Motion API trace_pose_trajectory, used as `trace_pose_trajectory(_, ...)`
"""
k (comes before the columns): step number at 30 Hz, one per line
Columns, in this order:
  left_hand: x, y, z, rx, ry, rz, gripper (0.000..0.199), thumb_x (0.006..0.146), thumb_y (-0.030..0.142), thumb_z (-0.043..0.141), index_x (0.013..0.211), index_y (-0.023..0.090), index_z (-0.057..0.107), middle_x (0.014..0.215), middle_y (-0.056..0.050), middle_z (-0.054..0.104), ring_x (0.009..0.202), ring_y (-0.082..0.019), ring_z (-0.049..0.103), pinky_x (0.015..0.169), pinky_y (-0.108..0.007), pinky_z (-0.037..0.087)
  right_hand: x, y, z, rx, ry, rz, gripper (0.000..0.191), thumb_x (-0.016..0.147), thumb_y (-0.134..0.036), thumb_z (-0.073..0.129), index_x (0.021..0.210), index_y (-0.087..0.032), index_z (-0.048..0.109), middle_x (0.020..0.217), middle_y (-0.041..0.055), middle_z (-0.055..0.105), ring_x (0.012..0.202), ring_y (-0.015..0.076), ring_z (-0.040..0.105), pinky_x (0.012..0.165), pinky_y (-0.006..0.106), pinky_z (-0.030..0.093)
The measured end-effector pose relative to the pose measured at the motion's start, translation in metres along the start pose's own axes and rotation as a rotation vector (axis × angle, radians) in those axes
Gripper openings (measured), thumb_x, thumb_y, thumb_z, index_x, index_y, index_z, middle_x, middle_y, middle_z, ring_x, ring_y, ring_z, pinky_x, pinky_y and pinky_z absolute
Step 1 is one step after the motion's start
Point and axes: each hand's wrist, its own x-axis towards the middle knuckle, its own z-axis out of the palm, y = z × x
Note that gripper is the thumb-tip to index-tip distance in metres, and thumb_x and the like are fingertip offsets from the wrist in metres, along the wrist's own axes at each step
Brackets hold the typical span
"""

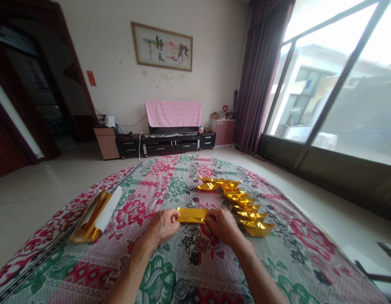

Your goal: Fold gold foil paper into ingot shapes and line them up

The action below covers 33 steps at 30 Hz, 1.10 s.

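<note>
A folded strip of gold foil paper stretches flat between my two hands, just above the cloth. My left hand pinches its left end between thumb and curled fingers. At the right end, my right hand grips it the same way. Close by on the right, several folded gold paper ingots lie in a curved row that runs away from me. Off to the left rests a loosely rolled stack of gold foil sheets with white backs.
A floral cloth covers the round surface under everything. Beyond it stand a low black TV cabinet and a screen under a pink cover. Purple curtains hang by a large window on the right.
</note>
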Motion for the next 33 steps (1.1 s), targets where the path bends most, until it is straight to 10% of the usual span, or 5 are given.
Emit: trace_pose_trajectory(33,0.004,0.007,0.008,0.277,0.065,-0.067,0.020,0.078,0.028,0.042,0.077,0.022,0.061,0.076,-0.003,0.067,0.069,-0.015,0.059,0.057,-0.024,0.033,0.001,0.003,0.003,0.108,-0.021,-0.006,0.021,0.071,-0.022,0.045,0.066,-0.020,0.066,0.061,0.0014,0.063,0.059,0.0110,0.054,0.056,0.019,0.030)
